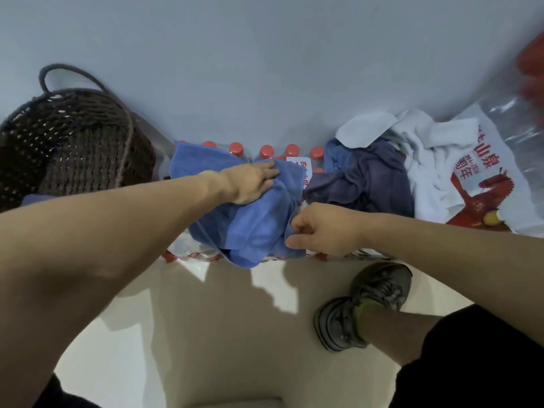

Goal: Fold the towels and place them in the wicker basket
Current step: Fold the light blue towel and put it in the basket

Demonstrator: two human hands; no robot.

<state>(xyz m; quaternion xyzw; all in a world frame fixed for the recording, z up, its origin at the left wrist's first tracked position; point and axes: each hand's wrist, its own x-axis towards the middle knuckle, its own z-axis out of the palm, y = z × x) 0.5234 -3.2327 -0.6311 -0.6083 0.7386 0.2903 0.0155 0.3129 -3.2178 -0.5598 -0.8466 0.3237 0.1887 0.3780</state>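
While the left hand presses flat, fingers straight, on the blue towel, the right hand pinches that towel's right edge, its grip clamped on the cloth. This towel lies on a pack of red-capped bottles against the wall. At the pack's left end stands the wicker basket; at its right end, a heap of purple and white towels.
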